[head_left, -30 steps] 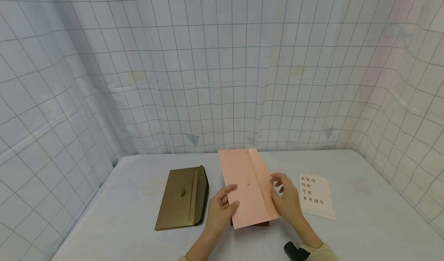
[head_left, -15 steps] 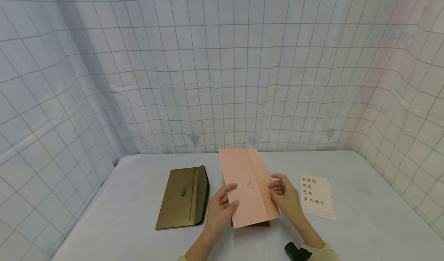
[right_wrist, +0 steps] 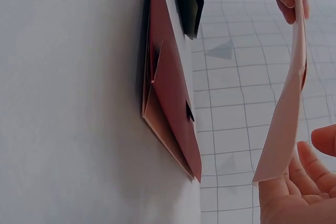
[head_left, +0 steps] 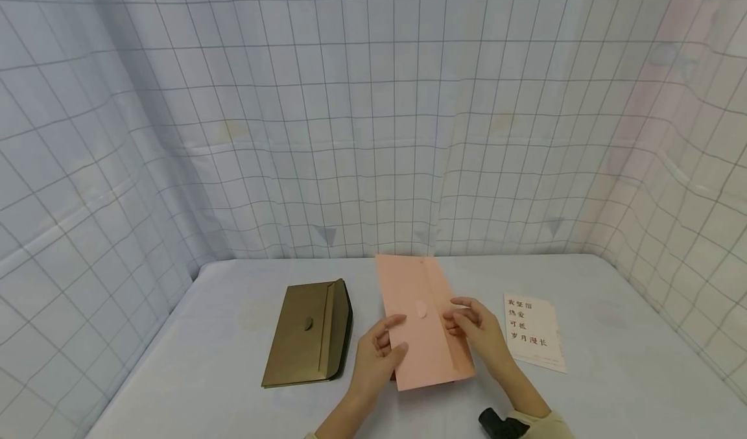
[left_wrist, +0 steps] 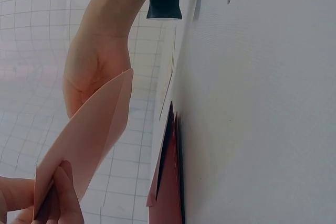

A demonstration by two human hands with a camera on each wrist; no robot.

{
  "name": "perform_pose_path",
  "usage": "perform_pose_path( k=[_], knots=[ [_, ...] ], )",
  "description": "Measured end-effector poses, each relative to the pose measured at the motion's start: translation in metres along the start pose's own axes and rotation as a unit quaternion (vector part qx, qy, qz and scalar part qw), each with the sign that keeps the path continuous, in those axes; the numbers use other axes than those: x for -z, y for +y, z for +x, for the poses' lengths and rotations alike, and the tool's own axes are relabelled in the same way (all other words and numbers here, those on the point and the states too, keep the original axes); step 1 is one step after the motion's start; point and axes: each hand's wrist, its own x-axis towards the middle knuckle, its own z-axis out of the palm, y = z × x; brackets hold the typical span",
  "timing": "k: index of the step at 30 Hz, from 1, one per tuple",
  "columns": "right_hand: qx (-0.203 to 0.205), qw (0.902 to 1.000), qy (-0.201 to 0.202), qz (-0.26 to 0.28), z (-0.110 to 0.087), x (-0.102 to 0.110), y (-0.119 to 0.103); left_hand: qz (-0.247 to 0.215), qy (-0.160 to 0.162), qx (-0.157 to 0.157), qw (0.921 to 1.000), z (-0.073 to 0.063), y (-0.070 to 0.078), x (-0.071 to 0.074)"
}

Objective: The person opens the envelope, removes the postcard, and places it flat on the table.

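Note:
My left hand (head_left: 376, 358) pinches the left edge of a pink paper envelope (head_left: 408, 348) between thumb and fingers, holding it tilted above the table. A small rounded tab shows near the envelope's middle, and a folded strip runs along its right side. My right hand (head_left: 481, 338) is at that right side with fingers bent; in the right wrist view its fingers touch the envelope's edge (right_wrist: 275, 166) while the thumb stands apart from the paper. Below lies a dark red envelope (right_wrist: 170, 93), almost hidden in the head view.
An olive-gold envelope (head_left: 297, 335) with its flap raised lies on the white table (head_left: 222, 348) to the left. On the right is a cream card (head_left: 531, 329) with lines of Chinese characters. Grid-patterned curtains (head_left: 373, 134) enclose the back and sides.
The pink envelope has shifted slightly right and toward me, with my left hand moving along. My right fingers have shifted a little left over its right side. The tab now shows more plainly.

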Motion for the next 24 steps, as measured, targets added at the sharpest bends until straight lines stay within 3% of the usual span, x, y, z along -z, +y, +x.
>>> perform_pose_path(
  k=[16, 24],
  knots=[
    [-0.073, 0.9896, -0.063, 0.107, 0.0004, 0.0059, -0.0091, 0.006, -0.028, 0.025, 0.9993, -0.0022, -0.0013, -0.0049],
    [-0.062, 0.9824, -0.110, 0.138, 0.0018, 0.0079, -0.0079, 0.008, -0.043, 0.027, 0.9987, -0.0017, -0.0008, -0.0050]
  ],
)
